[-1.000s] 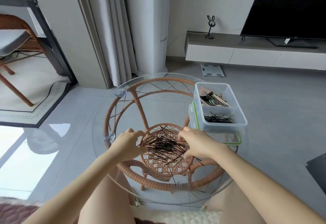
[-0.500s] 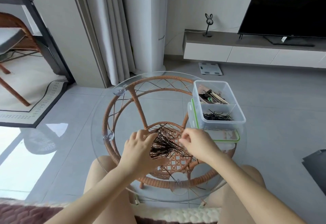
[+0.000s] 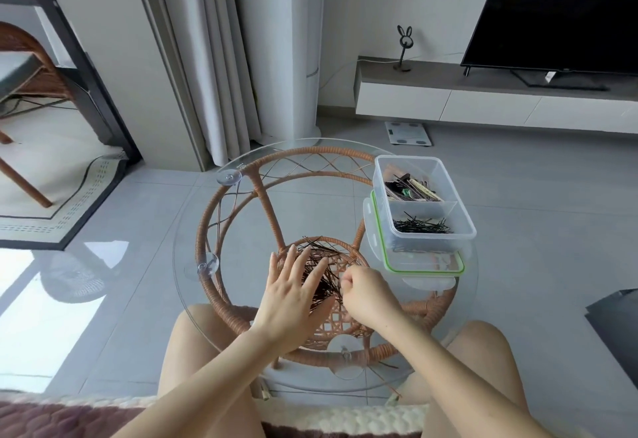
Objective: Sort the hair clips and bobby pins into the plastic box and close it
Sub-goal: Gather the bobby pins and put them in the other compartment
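Partly done | plastic box [image 3: 433, 243] stood open | bobby pins [image 3: 317, 258] lay heaped | left hand [image 3: 293, 294] flat on them | right hand [image 3: 367, 296] pinched some

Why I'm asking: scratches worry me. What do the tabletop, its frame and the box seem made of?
Tabletop: clear glossy glass, likely; floor shows through. Frame: tan woven rattan or wicker, matte, wrapped strands visible. Box: clear plastic, probably; pins visible through its walls.

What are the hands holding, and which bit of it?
The left hand holds nothing; its straight fingers rest on the pile of thin black bobby pins. The right hand is curled at the pile's edge; whether it pinches pins is hidden.
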A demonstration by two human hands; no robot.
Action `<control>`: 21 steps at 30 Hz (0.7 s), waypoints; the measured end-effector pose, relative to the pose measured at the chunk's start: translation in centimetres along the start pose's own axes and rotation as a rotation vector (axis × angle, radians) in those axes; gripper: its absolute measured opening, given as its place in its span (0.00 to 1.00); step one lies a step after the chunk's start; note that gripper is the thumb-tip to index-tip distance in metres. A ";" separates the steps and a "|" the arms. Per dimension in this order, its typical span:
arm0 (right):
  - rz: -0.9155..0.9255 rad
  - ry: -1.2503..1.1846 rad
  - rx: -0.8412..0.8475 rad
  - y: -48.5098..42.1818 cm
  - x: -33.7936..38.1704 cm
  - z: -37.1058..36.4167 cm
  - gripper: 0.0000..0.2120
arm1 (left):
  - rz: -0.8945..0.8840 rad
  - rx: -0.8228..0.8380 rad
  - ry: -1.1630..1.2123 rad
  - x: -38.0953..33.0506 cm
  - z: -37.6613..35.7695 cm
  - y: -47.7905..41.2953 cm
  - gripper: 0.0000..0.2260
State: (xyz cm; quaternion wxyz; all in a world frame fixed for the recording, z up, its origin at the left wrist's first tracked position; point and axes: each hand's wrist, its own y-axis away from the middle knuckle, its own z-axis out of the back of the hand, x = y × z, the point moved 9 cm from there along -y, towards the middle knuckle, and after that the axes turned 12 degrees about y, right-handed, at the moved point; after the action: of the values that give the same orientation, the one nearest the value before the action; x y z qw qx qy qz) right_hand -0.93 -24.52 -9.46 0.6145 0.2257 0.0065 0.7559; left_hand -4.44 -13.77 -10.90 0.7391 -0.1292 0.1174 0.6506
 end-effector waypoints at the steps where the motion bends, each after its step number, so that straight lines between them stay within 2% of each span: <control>1: -0.008 -0.064 0.023 -0.2 0.2 -0.1 0.12 | 0.013 -0.015 0.011 0.2 0.3 -0.1 0.28; 3: -0.024 -0.228 0.017 -0.9 0.1 0.4 0.13 | 0.050 -0.059 0.051 0.8 1.2 -0.1 0.28; 5: -0.040 -0.293 -0.085 -2.1 -0.3 2.1 0.12 | 0.138 -0.151 0.162 2.1 2.4 0.1 0.29; 7: -0.028 -0.233 -0.158 -3.7 -0.1 3.5 0.13 | 0.258 -0.252 0.287 3.6 3.4 0.4 0.31; 10: 0.037 -0.062 -0.153 -6.1 1.8 3.8 0.15 | 0.360 -0.299 0.391 4.1 3.5 0.2 0.34; 16: 0.233 0.170 -0.117 -5.6 5.7 1.3 0.14 | 0.345 -0.268 0.539 3.2 2.9 -1.9 0.22; 19: 0.337 0.166 -0.125 -3.6 6.1 0.8 0.15 | 0.304 -0.247 0.626 2.7 3.2 -2.9 0.18; 21: 0.325 0.114 -0.160 -2.8 5.2 1.5 0.14 | 0.285 -0.196 0.636 2.6 3.4 -3.2 0.18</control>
State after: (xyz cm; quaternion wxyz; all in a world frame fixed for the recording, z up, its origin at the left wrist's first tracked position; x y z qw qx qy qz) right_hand 1.47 -19.40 -7.19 0.4987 0.1307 -0.0554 0.8550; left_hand -0.88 -10.62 -8.51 0.5516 -0.3778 0.2954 0.6824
